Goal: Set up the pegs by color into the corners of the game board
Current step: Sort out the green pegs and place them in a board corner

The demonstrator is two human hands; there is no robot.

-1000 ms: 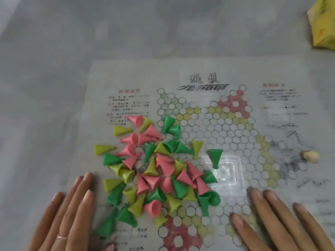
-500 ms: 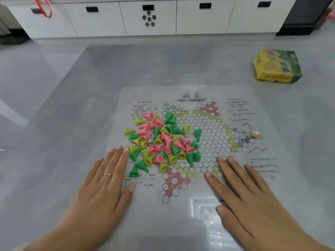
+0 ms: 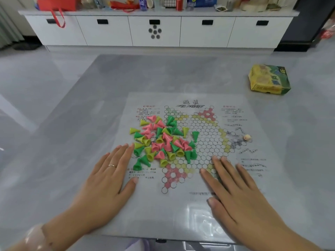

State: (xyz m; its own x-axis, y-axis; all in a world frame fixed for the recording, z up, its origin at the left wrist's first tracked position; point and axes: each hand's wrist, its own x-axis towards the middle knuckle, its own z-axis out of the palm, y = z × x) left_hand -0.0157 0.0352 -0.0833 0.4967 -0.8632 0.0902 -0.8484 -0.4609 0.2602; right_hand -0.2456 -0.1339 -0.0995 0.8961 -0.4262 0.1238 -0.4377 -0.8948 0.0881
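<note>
A thin printed game board (image 3: pixel 190 178) lies flat on the grey table, with a star of hexagon cells whose corners are tinted pink, green and yellow. A loose heap of pink, green and yellow cone pegs (image 3: pixel 163 140) covers the star's left half, most lying on their sides. One green peg (image 3: pixel 195 135) stands apart at the heap's right. My left hand (image 3: pixel 108 176) rests flat on the board's left edge, fingertips next to the heap. My right hand (image 3: pixel 233 192) lies flat on the board's lower right, fingers straight. Neither hand holds anything.
A small beige die (image 3: pixel 247 137) sits on the board's right side. A crumpled yellow-green box (image 3: pixel 268 79) lies on the table at the far right. White drawer cabinets (image 3: pixel 155 31) with clutter on top stand behind the table.
The view has pulled back and up from a close look at the board, so the cabinets and box show. Both hands stay flat on the board; the pegs have not moved.
</note>
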